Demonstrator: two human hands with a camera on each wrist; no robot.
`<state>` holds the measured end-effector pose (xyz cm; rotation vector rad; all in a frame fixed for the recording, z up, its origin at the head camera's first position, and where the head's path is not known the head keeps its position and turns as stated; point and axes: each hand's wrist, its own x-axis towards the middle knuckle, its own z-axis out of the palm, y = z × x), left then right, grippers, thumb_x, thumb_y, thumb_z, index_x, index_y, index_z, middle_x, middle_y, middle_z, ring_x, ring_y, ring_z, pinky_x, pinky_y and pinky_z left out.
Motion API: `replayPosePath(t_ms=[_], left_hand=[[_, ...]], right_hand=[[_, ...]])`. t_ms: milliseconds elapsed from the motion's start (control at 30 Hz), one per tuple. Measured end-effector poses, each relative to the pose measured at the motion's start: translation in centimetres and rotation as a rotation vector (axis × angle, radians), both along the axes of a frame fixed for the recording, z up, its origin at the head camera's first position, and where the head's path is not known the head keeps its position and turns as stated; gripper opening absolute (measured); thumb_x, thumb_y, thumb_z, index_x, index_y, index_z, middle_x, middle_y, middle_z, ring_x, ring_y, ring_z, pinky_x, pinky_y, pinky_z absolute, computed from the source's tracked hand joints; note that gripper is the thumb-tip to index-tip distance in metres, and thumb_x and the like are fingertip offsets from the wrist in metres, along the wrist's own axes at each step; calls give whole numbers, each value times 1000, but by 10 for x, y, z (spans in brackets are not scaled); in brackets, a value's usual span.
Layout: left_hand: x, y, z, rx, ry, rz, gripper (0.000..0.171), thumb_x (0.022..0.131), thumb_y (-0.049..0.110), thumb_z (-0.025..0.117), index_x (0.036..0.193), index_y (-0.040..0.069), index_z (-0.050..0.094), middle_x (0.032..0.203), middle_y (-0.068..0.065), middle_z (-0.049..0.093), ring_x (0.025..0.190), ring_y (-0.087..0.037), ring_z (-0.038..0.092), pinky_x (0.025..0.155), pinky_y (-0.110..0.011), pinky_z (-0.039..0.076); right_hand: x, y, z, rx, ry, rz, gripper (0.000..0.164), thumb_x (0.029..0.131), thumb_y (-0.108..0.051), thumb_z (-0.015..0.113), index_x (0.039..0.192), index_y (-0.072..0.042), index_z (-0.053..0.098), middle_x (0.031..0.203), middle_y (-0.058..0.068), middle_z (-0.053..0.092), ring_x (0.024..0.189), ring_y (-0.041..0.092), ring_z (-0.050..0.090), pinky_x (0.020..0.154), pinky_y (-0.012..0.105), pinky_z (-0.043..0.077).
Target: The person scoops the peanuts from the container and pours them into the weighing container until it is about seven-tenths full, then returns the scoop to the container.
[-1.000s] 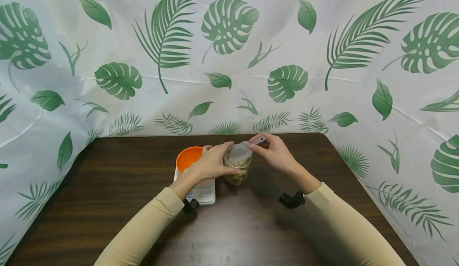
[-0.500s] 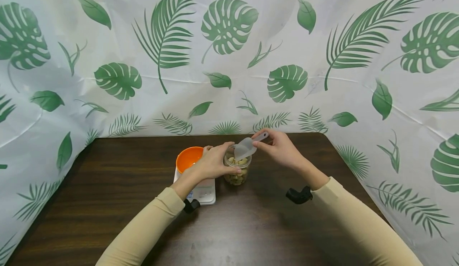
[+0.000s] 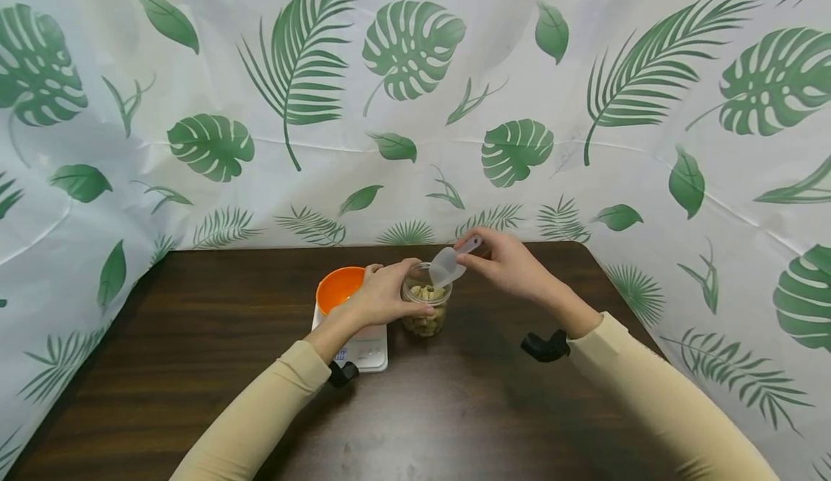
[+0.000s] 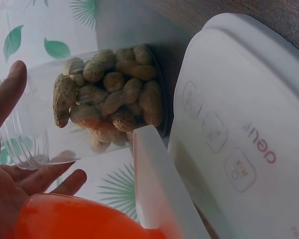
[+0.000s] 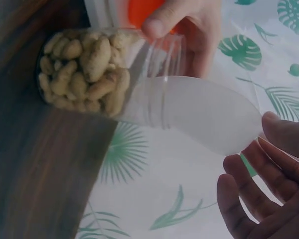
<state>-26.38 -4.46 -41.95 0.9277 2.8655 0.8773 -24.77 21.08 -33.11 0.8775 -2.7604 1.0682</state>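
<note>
We see the left hand [image 3: 387, 295] curled round the peanut jar [image 3: 425, 325]. To its right, we see the right hand [image 3: 505, 263] pinching a scoop [image 3: 445, 267], whose tip sits in the jar's mouth.

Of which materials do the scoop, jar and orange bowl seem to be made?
The scoop: probably frosted plastic, since it looks milky, translucent. The jar: clear plastic or glass, smooth; the peanuts show through. The orange bowl: likely plastic, opaque with soft sheen.
</note>
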Motion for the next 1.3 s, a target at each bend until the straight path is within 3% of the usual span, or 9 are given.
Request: replayPosePath(t_ms=[100,233,533,800,1067,1300], left_hand=[[-1,-1,1,-5,-1,2,91,84,61,79,152,12,45,134,-2,65,123,-20,59,105,-56,26],[0,-1,2,-9,-6,1,92,84,60,79,153,11,44,134,-3,65,124,-20,59,106,-56,26],[1,0,4,-5,-4,2,91,84,59,80,152,10,45,134,-3,66,123,-20,59,105,-58,26],[0,0,3,-6,-3,2,92,83,61,79,153,12,45,134,-1,66,121,-19,60,104,-56,27],[1,-1,4,-3,-20,8,91,83,60,80,151,11,45,133,-3,65,119,-20,61,104,-56,27],[1,-1,5,-20,-26,36,87,82,61,80,144,9,48,127,-3,67,115,-20,62,105,-56,27]], right_hand=[[0,-3,6,35,19,27,17,101,-19,69,116,-11,69,97,0,68,59,18,55,56,34,47],[0,-7,11,84,43,60,18,100,-17,70,115,-8,68,89,1,65,59,19,51,57,34,46],[-3,-23,15,242,159,163,15,96,-8,74,109,-5,68,107,5,70,92,20,66,76,40,53],[-5,-35,7,354,164,204,13,96,-8,74,108,-7,70,103,2,69,88,17,65,77,38,54],[-13,-35,-7,312,171,194,11,95,-9,76,105,-8,72,97,-2,71,86,15,69,77,37,56],[-20,-30,-8,215,133,241,9,96,-10,75,104,-7,72,95,-3,71,89,17,72,79,38,58]])
